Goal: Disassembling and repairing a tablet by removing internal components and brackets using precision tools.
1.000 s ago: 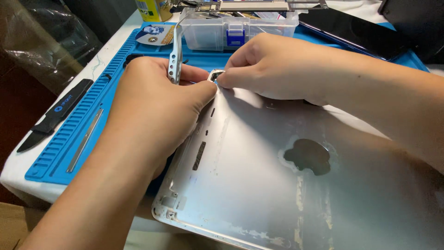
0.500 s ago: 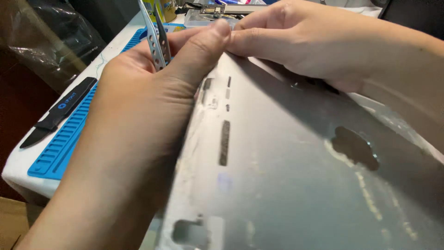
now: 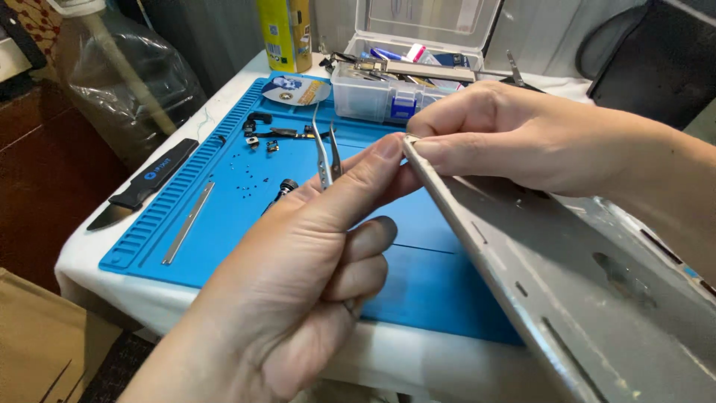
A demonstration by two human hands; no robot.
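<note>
A black pry tool (image 3: 142,190) and thin metal bar (image 3: 188,222) lie at the left of the blue work mat (image 3: 224,224), which covers a white desk (image 3: 97,272). The left hand (image 3: 298,276) has its fingers closed on tweezers (image 3: 326,153), thumb pressed to the corner of the tilted silver laptop lid (image 3: 582,298). The right hand (image 3: 514,138) pinches that same corner (something tiny there, too small to tell). It looks like corner work, needing a steady grip. A clear parts box (image 3: 403,86) stands behind.

We see a matt, scuffed aluminium laptop lid (image 3: 567,276) at our fingertips, polished steel tweezers (image 3: 326,153) in our left hand (image 3: 298,276), matt rubbery blue mat (image 3: 224,209) beneath.
</note>
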